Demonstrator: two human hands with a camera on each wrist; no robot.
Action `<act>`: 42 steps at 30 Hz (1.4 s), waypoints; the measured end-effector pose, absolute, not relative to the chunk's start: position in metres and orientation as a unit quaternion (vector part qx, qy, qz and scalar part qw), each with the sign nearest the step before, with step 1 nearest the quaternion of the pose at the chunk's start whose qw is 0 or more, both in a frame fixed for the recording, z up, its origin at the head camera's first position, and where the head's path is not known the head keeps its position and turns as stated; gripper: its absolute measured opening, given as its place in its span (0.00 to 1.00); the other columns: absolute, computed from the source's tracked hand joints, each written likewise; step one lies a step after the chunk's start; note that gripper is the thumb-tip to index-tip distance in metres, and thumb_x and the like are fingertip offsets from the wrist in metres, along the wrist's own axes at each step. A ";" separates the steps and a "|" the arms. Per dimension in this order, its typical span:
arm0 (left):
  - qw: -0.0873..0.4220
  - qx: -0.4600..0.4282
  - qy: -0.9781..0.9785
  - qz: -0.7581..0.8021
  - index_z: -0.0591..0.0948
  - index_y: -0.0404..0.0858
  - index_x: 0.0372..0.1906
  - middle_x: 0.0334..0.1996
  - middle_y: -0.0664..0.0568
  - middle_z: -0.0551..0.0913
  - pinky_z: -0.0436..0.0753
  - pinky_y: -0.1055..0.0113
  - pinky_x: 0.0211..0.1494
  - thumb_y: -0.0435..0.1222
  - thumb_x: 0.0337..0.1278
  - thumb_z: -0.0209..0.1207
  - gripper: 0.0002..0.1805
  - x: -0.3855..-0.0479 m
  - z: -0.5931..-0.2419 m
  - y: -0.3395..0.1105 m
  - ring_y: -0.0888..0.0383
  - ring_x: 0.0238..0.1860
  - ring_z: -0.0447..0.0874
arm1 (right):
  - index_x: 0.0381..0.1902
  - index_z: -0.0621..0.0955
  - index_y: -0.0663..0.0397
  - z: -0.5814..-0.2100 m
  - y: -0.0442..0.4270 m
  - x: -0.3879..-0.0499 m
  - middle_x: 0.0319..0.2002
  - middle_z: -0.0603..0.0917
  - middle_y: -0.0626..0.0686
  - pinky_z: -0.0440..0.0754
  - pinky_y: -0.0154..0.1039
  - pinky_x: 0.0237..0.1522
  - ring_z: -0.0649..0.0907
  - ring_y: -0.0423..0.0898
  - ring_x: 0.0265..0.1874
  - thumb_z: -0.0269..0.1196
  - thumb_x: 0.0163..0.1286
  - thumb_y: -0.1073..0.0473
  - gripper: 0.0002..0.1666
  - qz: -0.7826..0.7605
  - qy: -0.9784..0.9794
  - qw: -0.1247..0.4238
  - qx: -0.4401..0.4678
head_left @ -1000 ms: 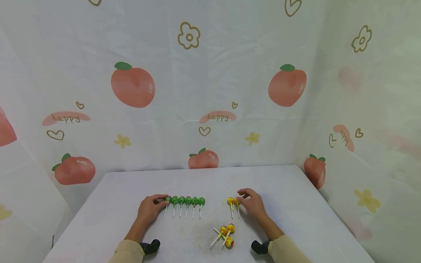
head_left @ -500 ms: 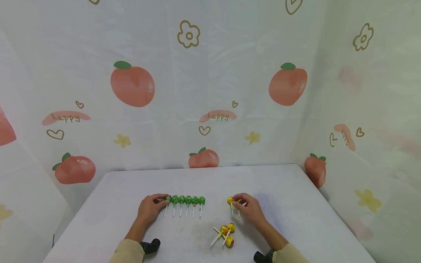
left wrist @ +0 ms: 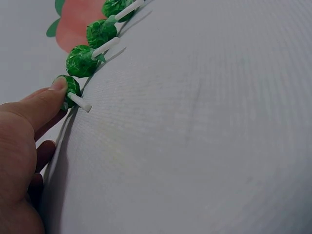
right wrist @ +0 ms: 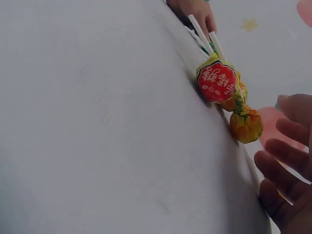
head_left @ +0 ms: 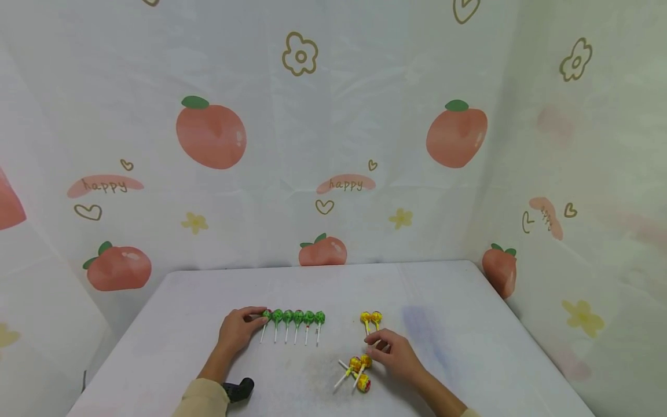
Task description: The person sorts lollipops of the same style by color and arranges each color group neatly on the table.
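Left hand [head_left: 239,331] pinching leftmost green lollipop [left wrist: 73,87], right hand [head_left: 397,353] loosely spread right of yellow pile [head_left: 355,365], room between green row [head_left: 298,317] and yellow pair [head_left: 366,318], far table [head_left: 484,330] edge beyond

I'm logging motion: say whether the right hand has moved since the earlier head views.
Yes: the right hand has moved toward the near side, away from the far edge of the table.
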State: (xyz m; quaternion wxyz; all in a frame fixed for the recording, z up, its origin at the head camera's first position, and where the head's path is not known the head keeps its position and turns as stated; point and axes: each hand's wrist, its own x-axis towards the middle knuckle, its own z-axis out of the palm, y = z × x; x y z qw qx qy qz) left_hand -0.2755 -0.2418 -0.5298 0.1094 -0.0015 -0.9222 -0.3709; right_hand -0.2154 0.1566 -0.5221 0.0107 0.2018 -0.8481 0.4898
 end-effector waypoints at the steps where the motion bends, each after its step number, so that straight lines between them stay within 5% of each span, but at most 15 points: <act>1: 0.110 -0.002 -0.922 -0.372 0.88 0.42 0.46 0.32 0.55 0.83 0.72 0.59 0.39 0.38 0.52 0.70 0.15 -0.276 -0.530 -0.242 0.57 0.33 0.76 | 0.43 0.83 0.55 -0.522 0.157 -0.215 0.38 0.83 0.48 0.78 0.35 0.34 0.79 0.38 0.32 0.66 0.66 0.58 0.10 0.488 -0.848 0.006 0.205; 13: 0.116 -0.003 -0.921 -0.371 0.87 0.41 0.47 0.34 0.54 0.84 0.73 0.59 0.39 0.38 0.52 0.70 0.15 -0.275 -0.531 -0.244 0.56 0.34 0.76 | 0.45 0.83 0.51 -0.523 0.160 -0.211 0.39 0.83 0.44 0.76 0.35 0.34 0.79 0.38 0.33 0.69 0.63 0.54 0.14 0.473 -0.845 -0.054 0.243; 24: 0.116 0.002 -0.920 -0.375 0.88 0.42 0.46 0.33 0.54 0.83 0.72 0.59 0.39 0.38 0.51 0.70 0.15 -0.275 -0.529 -0.241 0.57 0.33 0.75 | 0.46 0.83 0.48 -0.528 0.163 -0.210 0.41 0.81 0.40 0.76 0.37 0.42 0.78 0.37 0.38 0.71 0.61 0.53 0.16 0.431 -0.859 -0.031 0.275; 42: 0.110 -0.003 -0.921 -0.374 0.87 0.42 0.47 0.35 0.54 0.84 0.72 0.59 0.40 0.39 0.52 0.70 0.15 -0.275 -0.530 -0.241 0.57 0.34 0.76 | 0.46 0.83 0.50 -0.522 0.169 -0.216 0.40 0.83 0.44 0.78 0.36 0.35 0.80 0.38 0.33 0.70 0.62 0.60 0.13 0.457 -0.859 -0.040 0.228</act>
